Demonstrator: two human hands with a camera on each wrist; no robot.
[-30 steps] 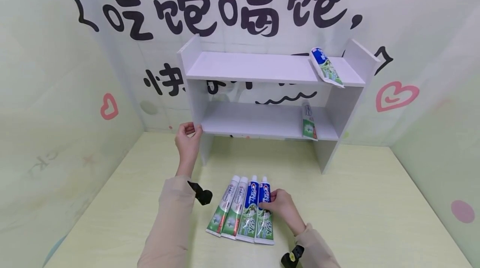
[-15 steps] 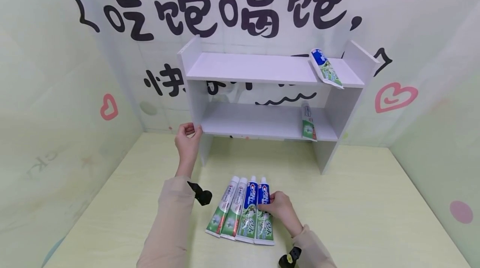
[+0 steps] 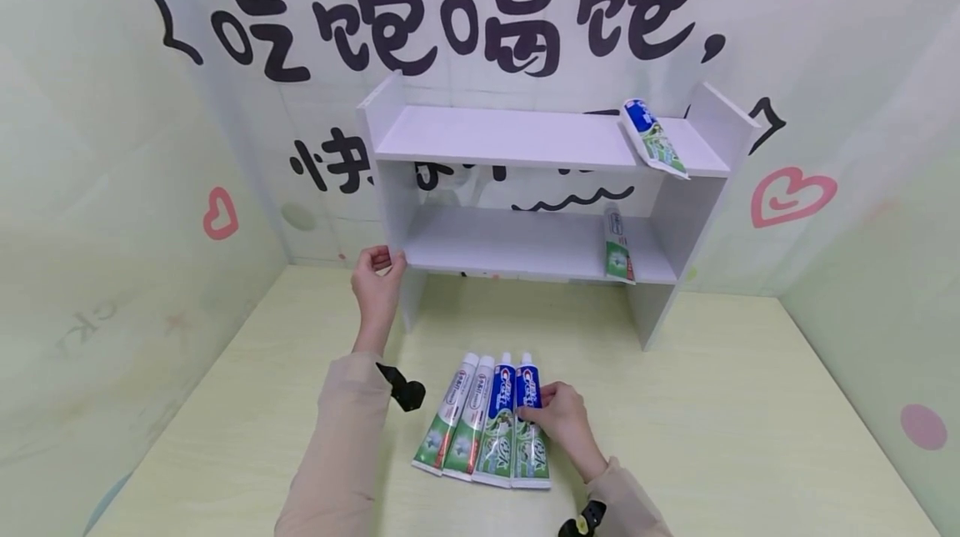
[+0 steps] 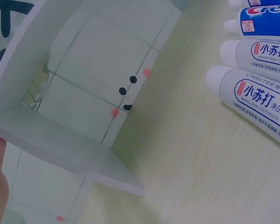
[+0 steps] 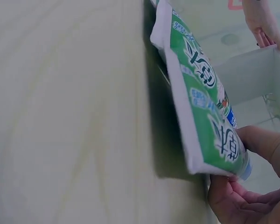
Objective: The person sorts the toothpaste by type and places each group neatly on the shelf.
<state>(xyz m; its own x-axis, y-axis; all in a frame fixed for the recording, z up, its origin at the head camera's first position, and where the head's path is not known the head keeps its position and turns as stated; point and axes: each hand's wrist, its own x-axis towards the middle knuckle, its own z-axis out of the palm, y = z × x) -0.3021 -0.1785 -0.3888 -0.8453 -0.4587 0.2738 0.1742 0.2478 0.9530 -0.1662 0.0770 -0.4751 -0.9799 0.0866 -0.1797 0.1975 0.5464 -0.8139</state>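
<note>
Toothpaste tube (image 3: 532, 455), beside three others (image 3: 469, 429) in a row on the table (image 3: 712, 420), is pinched in the right grip (image 3: 566, 418); the left grip (image 3: 377, 285) holds the side of the white shelf unit (image 3: 510, 137), which bears two more tubes (image 3: 656, 139).

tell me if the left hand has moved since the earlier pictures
No: in the head view, the left hand holds the same spot on the white shelf as before.

Right of my right hand (image 3: 564, 419) I could pass over the pale yellow wood-grained tabletop (image 3: 720, 420), but a neighbouring flat blue, white and green toothpaste tube (image 3: 495, 437) crowds my grip's left and a white two-tier shelf (image 3: 487, 241) stands ahead.
</note>
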